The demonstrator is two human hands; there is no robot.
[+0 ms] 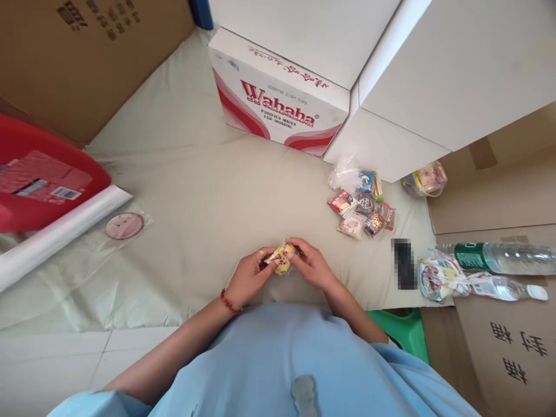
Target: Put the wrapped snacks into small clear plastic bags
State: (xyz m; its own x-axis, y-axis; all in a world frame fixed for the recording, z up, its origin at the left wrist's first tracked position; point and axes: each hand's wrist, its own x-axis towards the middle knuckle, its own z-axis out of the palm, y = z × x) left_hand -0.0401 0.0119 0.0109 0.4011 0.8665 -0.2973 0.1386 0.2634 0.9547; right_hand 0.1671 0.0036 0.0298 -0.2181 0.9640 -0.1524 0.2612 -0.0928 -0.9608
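Note:
Close to my body, above the front of the covered surface, both hands grip a small yellow snack packet point(283, 260) with brown spots on its wrapper. My left hand point(253, 273), with a red beaded bracelet at the wrist, pinches its left side between thumb and fingers. On the right side, my right hand point(310, 263) is closed on the same packet. Whether the wrapper is torn cannot be made out. Off to the right lies a loose group of small snack packets point(365, 205) in several colours, beside a crumpled clear plastic bag point(345, 172).
A Wahaha water carton point(282, 98) stands at the back against white boxes. On the left are a red container point(47, 174), a white roll point(65, 234) and a round pink item point(124, 225). To the right lie a pixelated dark object point(404, 264) and plastic bottles point(508, 258).

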